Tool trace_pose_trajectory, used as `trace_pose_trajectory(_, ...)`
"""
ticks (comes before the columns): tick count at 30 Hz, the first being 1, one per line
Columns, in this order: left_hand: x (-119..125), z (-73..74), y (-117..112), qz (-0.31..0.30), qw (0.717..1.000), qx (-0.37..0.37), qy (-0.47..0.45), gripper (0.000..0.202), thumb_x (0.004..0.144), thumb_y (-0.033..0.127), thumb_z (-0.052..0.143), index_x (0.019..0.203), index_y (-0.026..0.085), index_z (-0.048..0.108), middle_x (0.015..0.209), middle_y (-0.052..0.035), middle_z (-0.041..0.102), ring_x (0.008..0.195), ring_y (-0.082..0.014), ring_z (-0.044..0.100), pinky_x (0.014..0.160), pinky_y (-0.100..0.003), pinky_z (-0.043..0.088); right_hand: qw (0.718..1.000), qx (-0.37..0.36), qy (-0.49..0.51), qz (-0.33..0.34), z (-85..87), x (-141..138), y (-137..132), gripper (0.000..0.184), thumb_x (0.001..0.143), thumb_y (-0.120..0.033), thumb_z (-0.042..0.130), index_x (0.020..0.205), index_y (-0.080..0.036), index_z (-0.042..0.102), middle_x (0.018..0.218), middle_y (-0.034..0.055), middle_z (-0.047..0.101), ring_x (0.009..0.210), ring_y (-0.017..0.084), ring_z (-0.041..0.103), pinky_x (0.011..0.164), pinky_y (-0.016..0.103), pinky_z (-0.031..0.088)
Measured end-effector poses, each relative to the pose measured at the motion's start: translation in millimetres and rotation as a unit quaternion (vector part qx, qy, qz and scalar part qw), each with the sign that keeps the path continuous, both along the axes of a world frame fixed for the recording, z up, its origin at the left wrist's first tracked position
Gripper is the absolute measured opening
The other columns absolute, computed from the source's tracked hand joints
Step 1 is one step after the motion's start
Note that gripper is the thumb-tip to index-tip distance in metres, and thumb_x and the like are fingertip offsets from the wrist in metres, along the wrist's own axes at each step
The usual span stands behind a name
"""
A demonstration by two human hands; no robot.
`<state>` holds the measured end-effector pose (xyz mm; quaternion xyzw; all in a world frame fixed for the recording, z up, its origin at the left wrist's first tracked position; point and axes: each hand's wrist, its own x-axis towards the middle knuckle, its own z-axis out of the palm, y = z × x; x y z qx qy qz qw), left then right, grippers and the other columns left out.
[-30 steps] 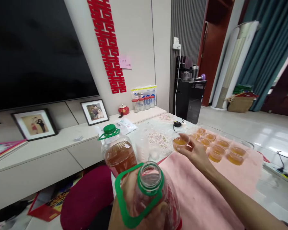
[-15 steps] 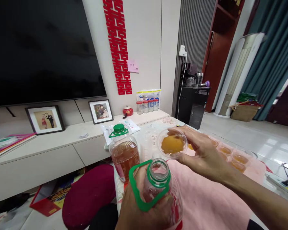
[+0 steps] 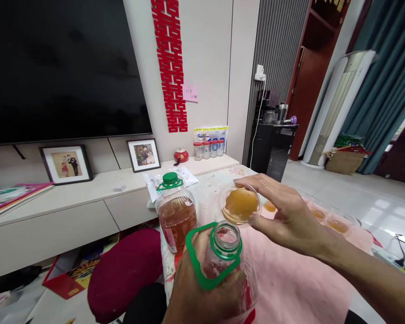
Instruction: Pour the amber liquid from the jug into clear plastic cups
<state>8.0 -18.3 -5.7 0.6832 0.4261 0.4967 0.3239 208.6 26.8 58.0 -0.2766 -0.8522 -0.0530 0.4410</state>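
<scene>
My left hand (image 3: pixel 199 288) is wrapped round a clear plastic jug (image 3: pixel 250 270) with a green handle ring (image 3: pixel 202 284) and an uncapped mouth. Just above and behind that mouth, a clear plastic cup (image 3: pixel 240 206) of amber liquid is tilted toward me. The thumb and fingers of my right hand (image 3: pixel 286 216) grip the cup by its right side. A second jug (image 3: pixel 177 213), capped in green and holding reddish-amber liquid, stands to the left. Beyond my right forearm are several more cups (image 3: pixel 337 225) with amber liquid.
A pink cloth (image 3: pixel 300 279) covers the near part of the table. Clear stacked cups (image 3: pixel 206 208) lie behind the full jug. To the left are a maroon stool (image 3: pixel 124 274) and a white cabinet (image 3: pixel 54 216) bearing framed photos and red-lidded jars (image 3: pixel 205 150).
The cup in my right hand has tipped further, and its liquid has shifted toward the lower rim. My left hand keeps its hold on the jug. The view has moved slightly.
</scene>
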Motion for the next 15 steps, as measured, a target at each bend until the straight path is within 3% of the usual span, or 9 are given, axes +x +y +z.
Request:
trace_pose_trajectory(7, -4, -15.0, 3, 0.014, 0.999, 0.012, 0.037, 0.012, 0.076, 0.027, 0.059, 0.085, 0.022, 0.053, 0.087, -0.0021, 0.065, 0.076, -0.0195, 0.063, 0.070, -0.036, 0.053, 1.000, 0.009, -0.001, 0.018, 3.9, -4, 0, 0.053, 0.080, 0.000, 0.057, 0.129, -0.016, 0.062, 0.115, 0.0099, 0.074, 0.108, 0.020, 0.070, 0.092, 0.036, 0.059)
trace_pose_trajectory(12, -5, -13.0, 1, -0.002, 1.000, 0.017, 0.019, 0.015, 0.077, 0.028, 0.063, 0.089, 0.023, 0.055, 0.100, -0.0035, 0.069, 0.084, -0.0208, 0.068, 0.073, -0.036, 0.056, 1.000, 0.014, -0.006, 0.024, 4.7, -3, -1, 0.055, 0.079, 0.002, 0.055, 0.130, -0.017, 0.061, 0.117, 0.0106, 0.072, 0.111, 0.021, 0.069, 0.093, 0.039, 0.059)
trace_pose_trajectory(15, -4, -11.0, 2, 0.013, 0.999, 0.042, 0.031, 0.013, 0.076, 0.025, 0.064, 0.084, 0.022, 0.054, 0.095, -0.0032, 0.069, 0.081, -0.0204, 0.068, 0.072, -0.036, 0.056, 0.999, 0.021, -0.012, 0.023, 6.0, -3, -2, 0.053, 0.081, 0.001, 0.055, 0.131, -0.016, 0.061, 0.119, 0.0120, 0.071, 0.113, 0.022, 0.068, 0.095, 0.039, 0.060)
